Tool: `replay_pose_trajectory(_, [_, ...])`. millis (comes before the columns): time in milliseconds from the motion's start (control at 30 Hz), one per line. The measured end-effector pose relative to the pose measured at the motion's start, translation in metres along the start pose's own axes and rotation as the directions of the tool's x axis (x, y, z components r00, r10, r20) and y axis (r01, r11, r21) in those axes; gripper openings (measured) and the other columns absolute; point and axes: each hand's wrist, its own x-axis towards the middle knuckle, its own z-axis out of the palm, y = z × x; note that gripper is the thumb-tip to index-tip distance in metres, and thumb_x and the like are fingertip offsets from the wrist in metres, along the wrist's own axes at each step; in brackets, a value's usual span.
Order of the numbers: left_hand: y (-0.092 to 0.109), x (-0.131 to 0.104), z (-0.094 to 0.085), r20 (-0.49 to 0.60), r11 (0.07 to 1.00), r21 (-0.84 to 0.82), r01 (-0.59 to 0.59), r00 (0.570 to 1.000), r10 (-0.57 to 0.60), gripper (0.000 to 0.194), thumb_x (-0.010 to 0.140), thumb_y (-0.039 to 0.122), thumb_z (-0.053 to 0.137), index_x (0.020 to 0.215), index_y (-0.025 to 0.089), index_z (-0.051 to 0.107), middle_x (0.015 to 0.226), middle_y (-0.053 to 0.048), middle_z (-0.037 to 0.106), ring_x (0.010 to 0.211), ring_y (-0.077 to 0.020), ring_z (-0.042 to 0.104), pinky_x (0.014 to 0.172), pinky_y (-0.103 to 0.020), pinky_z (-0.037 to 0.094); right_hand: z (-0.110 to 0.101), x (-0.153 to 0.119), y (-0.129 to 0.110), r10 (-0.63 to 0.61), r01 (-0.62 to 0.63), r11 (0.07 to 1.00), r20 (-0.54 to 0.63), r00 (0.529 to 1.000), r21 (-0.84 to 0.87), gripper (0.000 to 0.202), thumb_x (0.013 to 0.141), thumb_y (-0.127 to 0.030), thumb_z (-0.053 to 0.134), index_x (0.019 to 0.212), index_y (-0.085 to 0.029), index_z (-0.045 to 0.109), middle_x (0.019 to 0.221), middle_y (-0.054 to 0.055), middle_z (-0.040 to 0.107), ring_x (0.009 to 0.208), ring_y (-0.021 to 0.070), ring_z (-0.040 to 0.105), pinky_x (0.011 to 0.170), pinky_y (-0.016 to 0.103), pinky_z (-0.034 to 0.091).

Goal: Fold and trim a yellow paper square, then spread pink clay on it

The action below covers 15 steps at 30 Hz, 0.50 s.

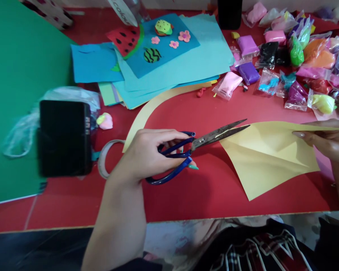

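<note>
a thin, pale-yellow sheet of creased paper [257, 165] is spreading between the two hands, its upper left edge meeting the blades of blue-handled metal scissors [202, 140]. the left hand [147, 150] is gripping the scissors, fingers curled about the handles; the blades are standing slightly apart at their tips. the right hand [324, 145] is pinching the sheet at its far end, thumb uppermost. the sheet is probably light, soft and easily creased or torn, so a flat pinch near an edge, clear of the blades, would suit it; the scissors, stiffer and heavier, are best held by the loops. beyond the left hand, a curved, pale-yellow paper strip [141, 114] is arching toward a stack of blue paper sheets [214, 52]. to that hand's left, a pale ring-shaped roll [101, 162] and a black rectangular device [63, 139] are lying. beyond the right hand, colourful clay-like lumps in clear bags [248, 45] are crowding the red tabletop [186, 203].
</note>
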Motion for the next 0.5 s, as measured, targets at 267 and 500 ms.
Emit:
replay_pose_trajectory(267, [0.0007,0.0005,0.0013,-0.042,1.000,-0.006,-0.030,0.999,0.029,0.025,0.076,0.043,0.068,0.079,0.019,0.075,0.068,-0.002,0.075,0.055,-0.0145,0.068,0.052,-0.021,0.054,0.0007,0.0017,-0.0014,0.009,-0.009,1.000,-0.026,1.000,-0.001,0.026,0.071,-0.017,0.075,0.088,-0.036,0.079,0.061,-0.002,0.071,0.037,0.0059,0.049,0.033,0.017,0.040])
replay_pose_trajectory(500, [-0.0011,-0.0022,0.0018,-0.078,0.996,0.050,-0.067,0.994,0.071,0.027,0.078,0.043,0.068,0.077,0.017,0.075,0.068,-0.004,0.075,0.055,-0.0154,0.069,0.053,-0.021,0.054,-0.0017,0.0012,0.0002,0.012,-0.012,1.000,-0.018,1.000,-0.005,0.027,0.071,-0.016,0.074,0.088,-0.036,0.079,0.060,-0.003,0.070,0.038,0.0050,0.049,0.034,0.016,0.039])
